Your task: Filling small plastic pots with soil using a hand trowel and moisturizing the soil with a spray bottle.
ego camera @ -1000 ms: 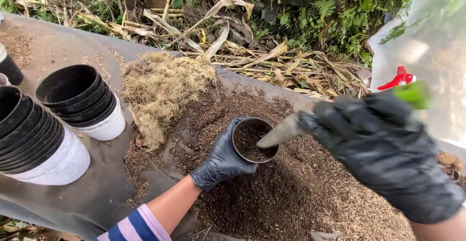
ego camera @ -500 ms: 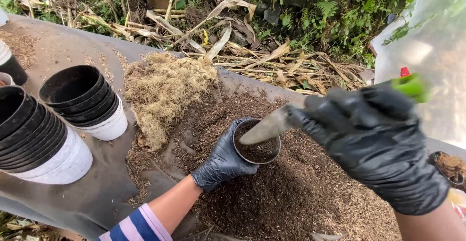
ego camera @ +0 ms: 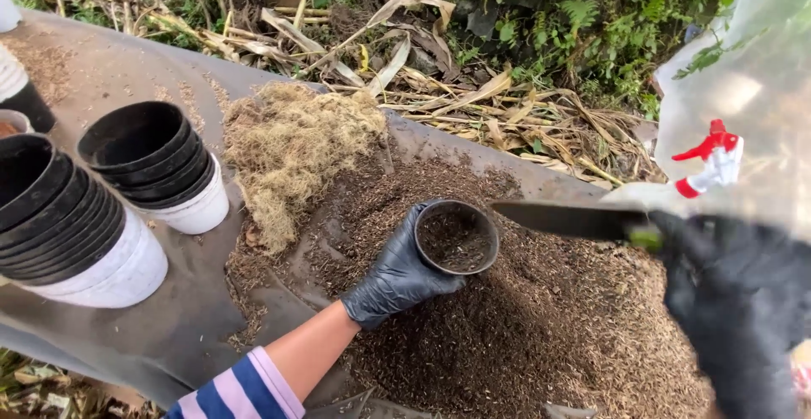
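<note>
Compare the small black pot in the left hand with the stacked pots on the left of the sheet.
The small black pot is single, gripped by the gloved left hand and filled with dark potting mix; the stacked pots stand nested, untouched, and the top one looks empty. The held pot sits over the brown mix pile; the stacks rest on the bare dark sheet. Both are round and black inside.

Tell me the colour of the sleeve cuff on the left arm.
Striped sleeve cuff: pink, white and dark blue bands; head view.
</note>
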